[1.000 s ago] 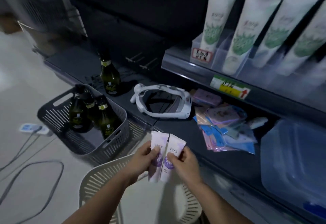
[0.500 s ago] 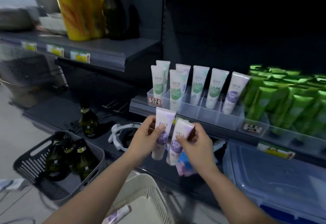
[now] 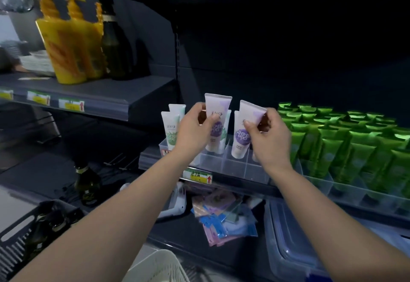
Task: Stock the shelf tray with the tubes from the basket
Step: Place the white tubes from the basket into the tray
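Both arms extended toward the shelf tray (image 3: 224, 165). Left grip (image 3: 195, 126) clamped on one purple-label tube (image 3: 218, 105); right grip (image 3: 269, 136) pinching a second purple-label tube (image 3: 243, 141). Two green-label tubes (image 3: 171, 126) visible at tray left.

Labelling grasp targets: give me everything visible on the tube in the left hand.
The tube is pale, soft-looking plastic, lavender towards its flat crimped top, with dark script and a round purple graphic. It stands nearly upright, cap end down at the clear tray; whether it is seated cannot be told. The left hand grips its middle, thumb across the front.
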Action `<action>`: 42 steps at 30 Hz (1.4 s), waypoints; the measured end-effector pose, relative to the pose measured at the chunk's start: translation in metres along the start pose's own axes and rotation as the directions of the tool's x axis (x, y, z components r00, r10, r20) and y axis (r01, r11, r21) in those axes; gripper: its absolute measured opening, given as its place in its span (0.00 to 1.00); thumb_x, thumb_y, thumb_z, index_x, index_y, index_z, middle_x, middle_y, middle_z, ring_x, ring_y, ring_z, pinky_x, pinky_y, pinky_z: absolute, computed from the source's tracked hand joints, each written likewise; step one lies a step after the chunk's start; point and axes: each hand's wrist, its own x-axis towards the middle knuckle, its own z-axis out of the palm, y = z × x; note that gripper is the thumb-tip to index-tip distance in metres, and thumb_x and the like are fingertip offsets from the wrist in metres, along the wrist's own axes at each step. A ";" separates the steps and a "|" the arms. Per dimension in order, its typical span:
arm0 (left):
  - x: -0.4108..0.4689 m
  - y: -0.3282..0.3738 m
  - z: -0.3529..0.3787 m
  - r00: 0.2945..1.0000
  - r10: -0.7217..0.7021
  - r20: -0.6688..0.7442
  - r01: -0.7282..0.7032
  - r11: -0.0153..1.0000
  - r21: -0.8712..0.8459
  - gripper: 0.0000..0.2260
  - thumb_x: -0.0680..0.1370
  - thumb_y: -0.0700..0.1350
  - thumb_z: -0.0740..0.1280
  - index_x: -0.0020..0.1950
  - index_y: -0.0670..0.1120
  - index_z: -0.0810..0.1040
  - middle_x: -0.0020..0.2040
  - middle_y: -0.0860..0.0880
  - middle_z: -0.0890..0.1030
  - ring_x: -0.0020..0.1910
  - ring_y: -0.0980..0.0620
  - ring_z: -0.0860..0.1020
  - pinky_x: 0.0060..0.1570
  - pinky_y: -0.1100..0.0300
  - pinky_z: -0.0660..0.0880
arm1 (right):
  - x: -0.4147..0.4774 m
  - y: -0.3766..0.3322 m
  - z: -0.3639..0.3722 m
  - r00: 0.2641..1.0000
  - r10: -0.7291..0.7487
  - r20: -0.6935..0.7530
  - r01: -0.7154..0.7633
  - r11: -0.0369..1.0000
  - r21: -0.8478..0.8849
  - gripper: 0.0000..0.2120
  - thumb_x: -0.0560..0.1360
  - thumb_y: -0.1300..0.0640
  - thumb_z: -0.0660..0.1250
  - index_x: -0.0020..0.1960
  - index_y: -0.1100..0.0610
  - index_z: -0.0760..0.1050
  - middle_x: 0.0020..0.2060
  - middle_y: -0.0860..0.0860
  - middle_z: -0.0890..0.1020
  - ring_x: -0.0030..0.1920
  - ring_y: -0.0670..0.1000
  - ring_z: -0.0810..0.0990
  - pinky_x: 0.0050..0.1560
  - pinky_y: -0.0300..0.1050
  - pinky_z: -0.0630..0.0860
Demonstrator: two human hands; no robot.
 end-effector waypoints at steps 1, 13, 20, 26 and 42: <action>0.004 0.000 0.005 1.000 -0.009 -0.008 0.009 0.999 0.034 0.05 0.79 0.46 0.64 0.54 0.49 0.74 0.40 0.58 0.77 0.42 0.57 0.76 0.40 0.65 0.70 | 0.003 0.003 0.001 1.000 0.002 -0.002 -0.002 1.000 -0.009 0.08 0.72 0.57 0.70 0.46 0.55 0.72 0.34 0.47 0.78 0.37 0.52 0.78 0.41 0.51 0.76; 0.019 -0.029 0.033 0.990 -0.134 0.049 0.106 0.921 0.375 0.06 0.80 0.44 0.61 0.46 0.45 0.66 0.40 0.49 0.73 0.42 0.48 0.73 0.41 0.57 0.67 | 0.014 0.040 0.017 0.990 0.122 0.075 -0.113 0.988 -0.109 0.09 0.73 0.56 0.70 0.45 0.56 0.70 0.37 0.52 0.81 0.39 0.55 0.80 0.42 0.55 0.78; 0.013 -0.035 0.039 0.971 -0.219 0.096 0.157 0.885 0.439 0.06 0.80 0.42 0.61 0.46 0.44 0.65 0.38 0.49 0.73 0.41 0.48 0.73 0.40 0.55 0.68 | 0.005 0.050 0.026 0.974 0.175 0.142 -0.148 0.972 -0.184 0.11 0.73 0.56 0.71 0.43 0.58 0.69 0.35 0.52 0.79 0.37 0.55 0.78 0.40 0.53 0.77; 0.012 -0.041 0.036 0.965 -0.232 0.123 0.157 0.884 0.440 0.05 0.81 0.42 0.60 0.48 0.43 0.65 0.42 0.46 0.74 0.43 0.46 0.74 0.41 0.55 0.67 | 0.004 0.051 0.027 0.973 0.180 0.143 -0.148 0.966 -0.212 0.11 0.73 0.54 0.70 0.44 0.58 0.69 0.34 0.51 0.78 0.37 0.55 0.78 0.40 0.54 0.78; -0.004 -0.045 0.024 0.943 -0.291 0.160 0.218 0.906 0.364 0.08 0.76 0.32 0.58 0.51 0.38 0.74 0.49 0.40 0.79 0.50 0.42 0.77 0.47 0.51 0.74 | -0.014 0.042 0.021 0.971 0.172 0.164 -0.135 0.967 -0.216 0.15 0.74 0.58 0.69 0.59 0.58 0.71 0.50 0.54 0.81 0.49 0.56 0.81 0.51 0.54 0.78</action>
